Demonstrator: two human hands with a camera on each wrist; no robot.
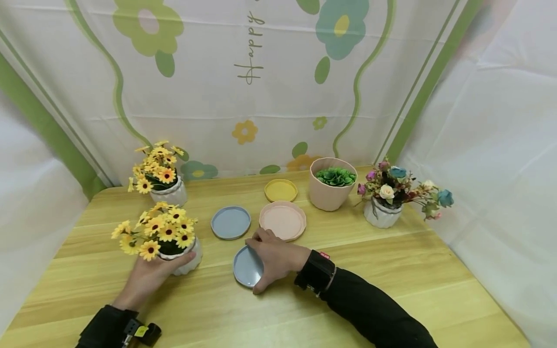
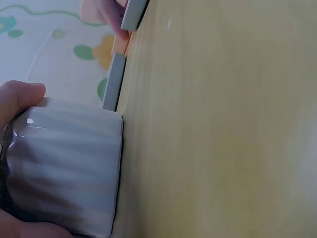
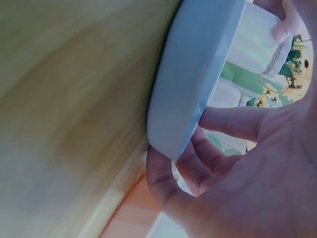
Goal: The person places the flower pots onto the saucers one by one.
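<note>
My left hand (image 1: pixel 148 279) grips a white ribbed flowerpot (image 2: pixel 69 163) of yellow daisy-like artificial flowers (image 1: pixel 167 231). Thumb and fingers lie on opposite sides of the pot, whose base is at the tabletop in the left wrist view. At the middle of the table my right hand (image 1: pixel 278 258) holds a small round blue saucer (image 1: pixel 247 267) by its rim, thumb at the near edge and fingers at the far edge. In the right wrist view the saucer's side wall (image 3: pixel 193 69) shows, low at the wooden surface. The hand covers its right part in the head view.
Beyond the right hand lie a second blue saucer (image 1: pixel 230 223), a pink saucer (image 1: pixel 283 220) and a yellow saucer (image 1: pixel 281 190). A pink pot (image 1: pixel 328 195) with green leaves stands behind. Another yellow-flowered pot (image 1: pixel 170 193) is back left; a mixed-flower pot (image 1: pixel 383 214) is at right.
</note>
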